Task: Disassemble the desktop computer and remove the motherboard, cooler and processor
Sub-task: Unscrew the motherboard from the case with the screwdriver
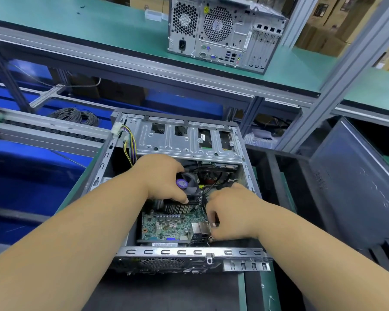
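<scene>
Nearest us, the open case (189,252) lies on the worktop, side panel off. Inside it our right hand (231,216) curls at the motherboard (166,225) edge; what its fingers pinch we cannot tell. Our left hand (164,176) grips the cooler (189,194), seemingly not yet lifted off the board. Cooler, board and processor remain inside. Farther back, another computer (225,34) stands on the shelf.

A: Left hand (161,176)?
B: Grips the cooler (185,194) inside the open computer case (189,252).
A: Right hand (230,215)?
B: Fingers curled at the motherboard (166,225) edge; item pinched is unclear
</scene>
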